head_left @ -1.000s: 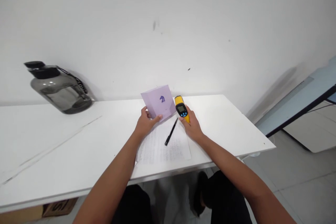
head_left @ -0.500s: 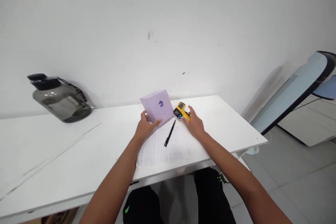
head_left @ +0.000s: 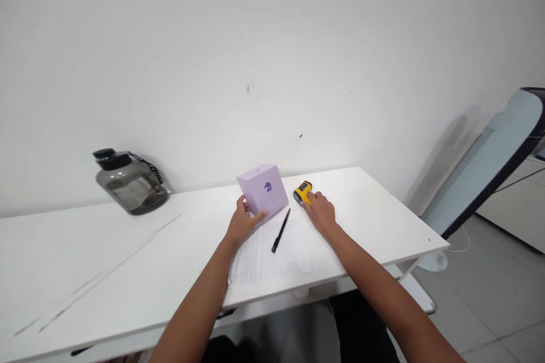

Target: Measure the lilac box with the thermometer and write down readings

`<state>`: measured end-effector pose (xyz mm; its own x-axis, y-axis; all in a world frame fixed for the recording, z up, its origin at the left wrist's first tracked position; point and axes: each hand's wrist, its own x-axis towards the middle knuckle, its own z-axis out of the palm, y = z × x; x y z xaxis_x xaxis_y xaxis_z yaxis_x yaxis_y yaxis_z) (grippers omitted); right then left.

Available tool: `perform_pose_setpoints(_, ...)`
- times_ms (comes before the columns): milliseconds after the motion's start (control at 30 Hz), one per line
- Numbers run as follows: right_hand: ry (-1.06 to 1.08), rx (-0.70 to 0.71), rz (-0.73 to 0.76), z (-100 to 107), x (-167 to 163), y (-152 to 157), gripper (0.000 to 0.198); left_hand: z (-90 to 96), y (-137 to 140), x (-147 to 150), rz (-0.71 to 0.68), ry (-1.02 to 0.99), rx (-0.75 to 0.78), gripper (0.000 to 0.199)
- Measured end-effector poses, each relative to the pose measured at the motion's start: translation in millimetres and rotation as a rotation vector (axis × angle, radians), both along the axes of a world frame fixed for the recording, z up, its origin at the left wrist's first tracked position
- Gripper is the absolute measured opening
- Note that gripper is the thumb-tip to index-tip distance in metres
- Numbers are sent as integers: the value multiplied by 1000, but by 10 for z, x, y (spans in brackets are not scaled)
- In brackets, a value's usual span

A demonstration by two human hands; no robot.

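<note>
My left hand [head_left: 247, 220] is closed on the lower left part of a light purple box [head_left: 264, 188], thumb on its front face. A dark horse-head mark shows on that face. The box stands tilted on the white table. To its right, my right hand [head_left: 320, 211] is wrapped round the handle of a yellow and black infrared thermometer [head_left: 303, 191]; its grip is mostly hidden by the fingers. Between my hands a black pen [head_left: 281, 231] lies on a printed sheet of paper [head_left: 266, 261].
A grey see-through water bottle [head_left: 131, 184] with a black cap and strap stands at the left by the wall. The white table [head_left: 128, 261] ends at the right. Beyond that edge a light blue panel with a dark rim [head_left: 489, 159] leans by the wall.
My right hand has turned the thermometer, so its screen side shows less, and its grip has shifted over the handle. The view has tilted upward and left. My left hand still holds the box.
</note>
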<state>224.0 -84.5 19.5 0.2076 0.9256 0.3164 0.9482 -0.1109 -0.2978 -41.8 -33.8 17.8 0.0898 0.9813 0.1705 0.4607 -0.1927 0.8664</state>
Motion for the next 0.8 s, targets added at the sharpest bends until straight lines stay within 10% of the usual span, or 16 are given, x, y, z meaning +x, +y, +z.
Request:
perform_pose_setpoints(167, -102, 130, 53, 29, -40, -20, 26, 9, -8, 19, 3, -2, -10, 102)
perform_pose_setpoints(333, -302, 117, 564, 27, -182, -58, 38, 42, -35, 41, -1, 12, -21, 104)
perform_pose_setpoints(500, -360, 114, 688, 58, -209, -103, 30, 52, -40, 46, -7, 45, -28, 107)
perform_pose_setpoints(800, 373, 184, 541, -12, -47, -246, 19, 25, -12, 23, 1, 65, -17, 107)
